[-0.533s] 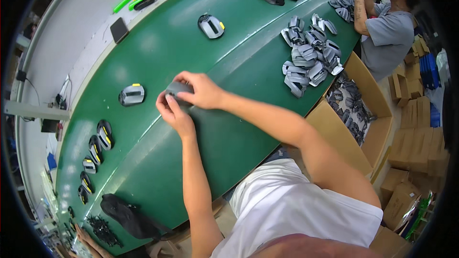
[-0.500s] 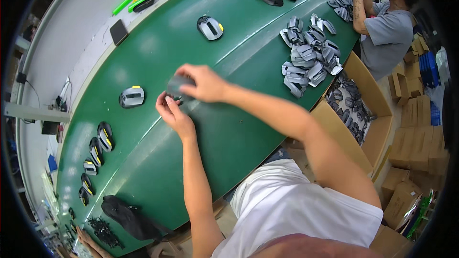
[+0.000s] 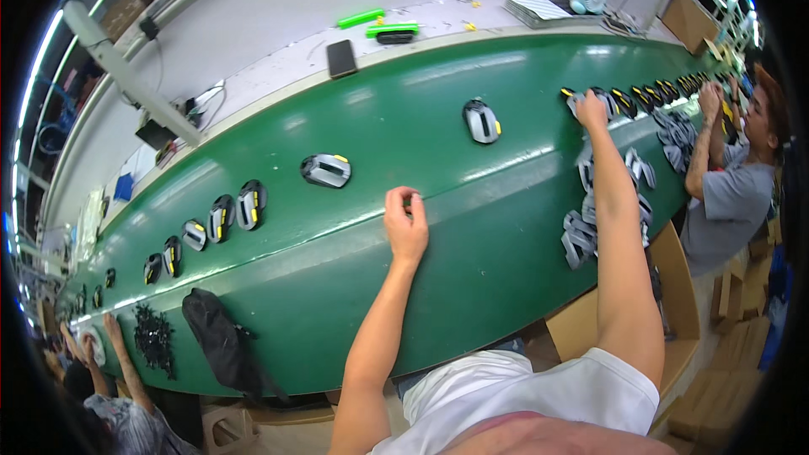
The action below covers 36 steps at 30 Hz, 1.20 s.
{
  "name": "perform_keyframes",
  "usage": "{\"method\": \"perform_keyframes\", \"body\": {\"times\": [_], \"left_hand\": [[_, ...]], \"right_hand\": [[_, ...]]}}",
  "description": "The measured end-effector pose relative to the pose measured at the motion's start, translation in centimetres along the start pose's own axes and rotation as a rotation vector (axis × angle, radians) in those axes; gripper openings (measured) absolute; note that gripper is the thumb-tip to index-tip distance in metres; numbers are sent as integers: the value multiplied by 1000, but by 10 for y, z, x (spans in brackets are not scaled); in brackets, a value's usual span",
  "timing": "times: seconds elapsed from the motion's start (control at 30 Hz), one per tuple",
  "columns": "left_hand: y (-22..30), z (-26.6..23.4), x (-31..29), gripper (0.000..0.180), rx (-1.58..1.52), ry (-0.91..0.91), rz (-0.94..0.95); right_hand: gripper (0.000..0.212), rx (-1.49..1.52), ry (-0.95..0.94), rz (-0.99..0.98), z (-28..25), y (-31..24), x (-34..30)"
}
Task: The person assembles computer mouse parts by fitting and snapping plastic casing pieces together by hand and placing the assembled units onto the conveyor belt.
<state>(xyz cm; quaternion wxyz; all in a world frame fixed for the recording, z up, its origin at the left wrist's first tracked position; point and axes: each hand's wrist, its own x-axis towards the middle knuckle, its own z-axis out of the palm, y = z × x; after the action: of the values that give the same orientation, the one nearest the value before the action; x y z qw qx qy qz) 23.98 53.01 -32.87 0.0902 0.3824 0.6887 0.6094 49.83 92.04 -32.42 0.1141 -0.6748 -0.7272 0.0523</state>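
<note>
My left hand (image 3: pixel 406 224) hovers over the green work surface (image 3: pixel 472 227) with its fingers loosely curled. The thumb and forefinger are apart, and nothing shows between them. Stretched out to the far right, my right hand (image 3: pixel 592 109) has its fingers down on a grey and black shell (image 3: pixel 574 101) at the near end of a long row; the fingertips are partly hidden. Between my hands and the far edge lie two grey and black shells with yellow tabs, one shell (image 3: pixel 483 122) to the right and another shell (image 3: pixel 327 170) to the left.
Under my right arm spreads a pile of grey covers (image 3: pixel 578 240), beside an open cardboard box (image 3: pixel 678 286). More shells (image 3: pixel 251 205) line up at left, near a black bag (image 3: pixel 217 337) and small black parts (image 3: pixel 153 337). A co-worker (image 3: pixel 729 181) stands at right.
My right hand has moved from beside my left hand out to the shell row at far right. The blurred grey piece between my hands no longer shows there. The view has turned.
</note>
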Motion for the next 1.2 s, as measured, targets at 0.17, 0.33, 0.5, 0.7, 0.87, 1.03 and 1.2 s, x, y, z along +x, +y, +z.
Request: {"method": "perform_keyframes", "body": {"times": [0.17, 0.33, 0.5, 0.7, 0.87, 1.03, 1.2], "left_hand": [[8, 10, -3, 12, -19, 4, -13], [7, 14, -2, 10, -43, 18, 14], [-2, 20, -3, 9, -43, 6, 46], [-1, 17, 0, 8, -64, 14, 56], [-3, 27, 1, 8, -97, 10, 79], [-3, 25, 0, 8, -61, 33, 89], [2, 26, -1, 11, -166, -28, -5]], "right_hand": [[41, -147, -77, 24, -17, 3, 8], [42, -161, -51, -151, -27, 17, 14], [41, -227, -6, -400, -25, 13, -3], [40, -32, 49, -513, -23, -4, -34], [35, 35, -170, -480, -31, 8, -27], [26, -28, -173, -467, -44, -21, -51], [29, 110, -9, -615, -79, -52, -75]]}}
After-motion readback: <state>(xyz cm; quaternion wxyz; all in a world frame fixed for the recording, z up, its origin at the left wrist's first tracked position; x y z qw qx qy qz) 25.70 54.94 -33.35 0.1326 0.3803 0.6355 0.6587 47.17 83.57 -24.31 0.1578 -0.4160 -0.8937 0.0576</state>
